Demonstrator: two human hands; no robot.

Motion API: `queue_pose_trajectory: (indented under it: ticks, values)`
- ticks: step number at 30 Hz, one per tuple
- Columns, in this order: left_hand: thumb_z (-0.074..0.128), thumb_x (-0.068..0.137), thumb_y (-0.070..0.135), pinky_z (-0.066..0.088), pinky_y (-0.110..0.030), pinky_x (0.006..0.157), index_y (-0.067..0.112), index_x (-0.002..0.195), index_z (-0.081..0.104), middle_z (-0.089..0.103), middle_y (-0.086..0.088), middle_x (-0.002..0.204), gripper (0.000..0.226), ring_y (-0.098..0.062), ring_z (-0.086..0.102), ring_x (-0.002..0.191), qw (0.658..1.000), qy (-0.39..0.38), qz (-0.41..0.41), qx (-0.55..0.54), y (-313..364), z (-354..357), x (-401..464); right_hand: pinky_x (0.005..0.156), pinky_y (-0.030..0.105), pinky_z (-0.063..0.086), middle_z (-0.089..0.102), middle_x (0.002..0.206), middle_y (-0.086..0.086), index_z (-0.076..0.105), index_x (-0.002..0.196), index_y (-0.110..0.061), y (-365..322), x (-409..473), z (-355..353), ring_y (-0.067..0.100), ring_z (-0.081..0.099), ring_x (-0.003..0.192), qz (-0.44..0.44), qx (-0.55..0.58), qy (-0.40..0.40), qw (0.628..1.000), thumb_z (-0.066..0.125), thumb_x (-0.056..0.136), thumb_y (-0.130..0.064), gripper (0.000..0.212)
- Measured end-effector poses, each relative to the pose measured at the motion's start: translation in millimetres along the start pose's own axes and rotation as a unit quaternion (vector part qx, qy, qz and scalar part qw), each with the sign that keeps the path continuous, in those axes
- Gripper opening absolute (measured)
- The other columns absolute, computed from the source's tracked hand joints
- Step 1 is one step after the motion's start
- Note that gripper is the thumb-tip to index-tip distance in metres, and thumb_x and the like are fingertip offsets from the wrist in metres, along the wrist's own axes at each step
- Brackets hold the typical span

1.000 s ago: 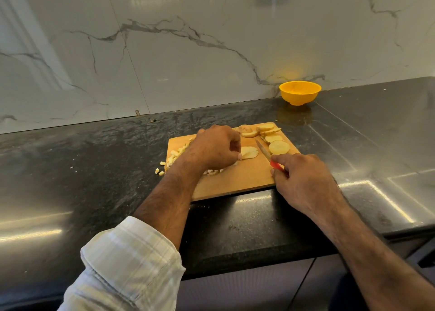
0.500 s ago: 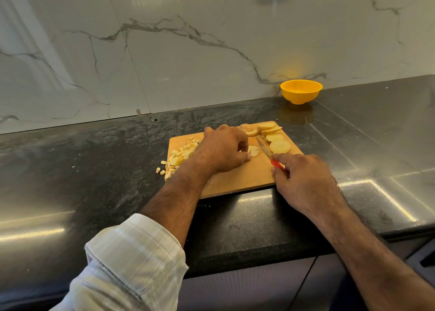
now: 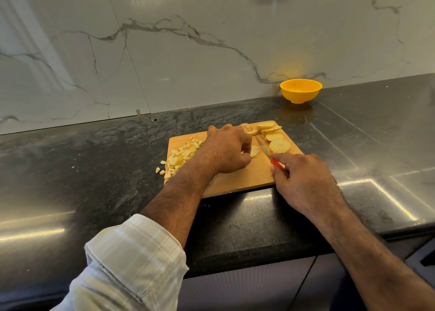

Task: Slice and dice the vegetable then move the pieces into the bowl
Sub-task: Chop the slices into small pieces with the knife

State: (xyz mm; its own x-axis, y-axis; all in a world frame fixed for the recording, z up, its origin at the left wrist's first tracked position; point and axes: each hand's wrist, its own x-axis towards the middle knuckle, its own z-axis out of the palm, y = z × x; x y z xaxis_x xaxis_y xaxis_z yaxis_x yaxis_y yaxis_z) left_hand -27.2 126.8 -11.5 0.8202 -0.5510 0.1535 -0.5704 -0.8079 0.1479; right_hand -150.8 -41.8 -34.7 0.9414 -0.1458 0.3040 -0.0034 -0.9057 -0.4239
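A wooden cutting board [image 3: 244,181] lies on the dark counter. Diced potato pieces [image 3: 181,156] are heaped on its left side, a few off its edge. Round potato slices [image 3: 279,145] lie at its far right corner. My left hand [image 3: 227,150] is curled over a slice [image 3: 254,151] in the board's middle and pinches it with the fingertips. My right hand [image 3: 303,181] grips the red handle of a small knife [image 3: 263,147], whose blade lies flat between the pinched slice and the round slices. The yellow bowl [image 3: 300,90] stands empty at the wall.
Glossy black stone counter [image 3: 94,169] runs to a marble backsplash. The counter's front edge [image 3: 235,263] is near my forearms. A seam in the counter runs to the right of the board.
My left hand slid right from the diced pile to the single slice and now pinches it. The diced pile is uncovered. My right hand with the knife stayed put.
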Motion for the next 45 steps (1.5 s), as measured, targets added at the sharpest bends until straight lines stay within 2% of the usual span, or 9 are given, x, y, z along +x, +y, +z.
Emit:
queue_pose_trajectory:
  ticks: [5, 10, 15, 20, 25, 31, 36, 42, 45]
  values:
    - [0.073, 0.094, 0.042, 0.035, -0.057, 0.111, 0.037, 0.105, 0.067, 0.058, 0.016, 0.115, 0.013, -0.009, 0.05, 0.114, 0.998, -0.004, -0.017, -0.057, -10, 0, 2, 0.082, 0.03, 0.058, 0.071, 0.107, -0.006, 0.063, 0.141, -0.034, -3, 1, -4, 0.011, 0.06, 0.092, 0.013, -0.011, -0.026, 1.0, 0.057, 0.104, -0.041, 0.039]
    - [0.08, 0.092, 0.042, 0.04, -0.058, 0.111, 0.04, 0.093, 0.075, 0.061, 0.016, 0.117, 0.006, -0.012, 0.054, 0.118, 0.992, -0.019, -0.037, -0.12, -13, 2, 6, 0.082, 0.028, 0.052, 0.067, 0.125, -0.004, 0.062, 0.141, -0.033, -16, 2, -5, 0.01, 0.052, 0.097, 0.005, -0.025, -0.048, 0.999, 0.057, 0.104, -0.04, 0.038]
    - [0.078, 0.093, 0.043, 0.043, -0.057, 0.109, 0.039, 0.096, 0.071, 0.061, 0.015, 0.117, 0.008, -0.012, 0.054, 0.118, 0.992, 0.016, -0.034, -0.119, -14, 5, 6, 0.081, 0.032, 0.057, 0.071, 0.11, -0.002, 0.066, 0.134, -0.025, -20, -4, -14, 0.013, 0.059, 0.092, 0.001, -0.029, -0.006, 1.0, 0.055, 0.105, -0.034, 0.033]
    - [0.079, 0.094, 0.039, 0.053, -0.037, 0.101, 0.033, 0.119, 0.074, 0.065, 0.006, 0.135, 0.026, -0.011, 0.061, 0.119, 0.984, -0.022, -0.031, -0.173, -18, 3, 3, 0.083, 0.035, 0.057, 0.069, 0.11, -0.002, 0.063, 0.132, -0.024, -30, -17, -15, 0.014, 0.061, 0.095, 0.0, -0.049, -0.023, 0.999, 0.053, 0.105, -0.034, 0.031]
    - [0.08, 0.094, 0.032, 0.058, -0.039, 0.099, 0.027, 0.111, 0.081, 0.071, 0.008, 0.118, 0.018, -0.011, 0.063, 0.11, 0.985, -0.028, -0.032, -0.169, -15, 3, 3, 0.074, 0.029, 0.048, 0.064, 0.104, -0.004, 0.065, 0.119, -0.023, -40, -18, -5, 0.014, 0.057, 0.092, 0.009, -0.078, -0.085, 0.993, 0.054, 0.102, -0.031, 0.021]
    - [0.08, 0.094, 0.024, 0.058, -0.036, 0.1, 0.019, 0.111, 0.083, 0.075, 0.006, 0.119, 0.018, -0.01, 0.065, 0.11, 0.988, -0.032, -0.027, -0.148, -9, -1, 6, 0.071, 0.033, 0.046, 0.061, 0.101, 0.001, 0.057, 0.099, -0.023, -55, -6, -1, 0.019, 0.056, 0.089, 0.023, -0.099, -0.112, 0.988, 0.057, 0.1, -0.025, 0.002]
    - [0.081, 0.093, 0.025, 0.059, -0.035, 0.098, 0.022, 0.106, 0.084, 0.077, 0.01, 0.111, 0.014, -0.005, 0.066, 0.104, 0.989, -0.024, -0.015, -0.144, -11, 0, 4, 0.075, 0.034, 0.051, 0.059, 0.106, 0.003, 0.064, 0.119, -0.019, -60, 10, -8, 0.02, 0.054, 0.092, 0.03, -0.107, -0.127, 0.986, 0.061, 0.099, -0.026, 0.021]
    - [0.079, 0.095, 0.029, 0.056, -0.036, 0.102, 0.021, 0.116, 0.08, 0.074, 0.005, 0.124, 0.023, -0.01, 0.065, 0.113, 0.986, 0.015, -0.027, -0.165, -17, -2, 0, 0.076, 0.035, 0.058, 0.063, 0.103, -0.001, 0.065, 0.116, -0.024, -50, -13, -12, 0.016, 0.061, 0.09, 0.022, -0.096, -0.083, 0.992, 0.059, 0.101, -0.03, 0.018]
    - [0.078, 0.096, 0.024, 0.058, -0.034, 0.1, 0.02, 0.112, 0.082, 0.077, 0.005, 0.117, 0.017, -0.009, 0.067, 0.107, 0.989, -0.001, -0.027, -0.143, -14, -1, 1, 0.077, 0.034, 0.056, 0.062, 0.102, -0.001, 0.064, 0.113, -0.023, -53, -19, -8, 0.017, 0.059, 0.091, 0.011, -0.101, -0.092, 0.991, 0.057, 0.102, -0.031, 0.015]
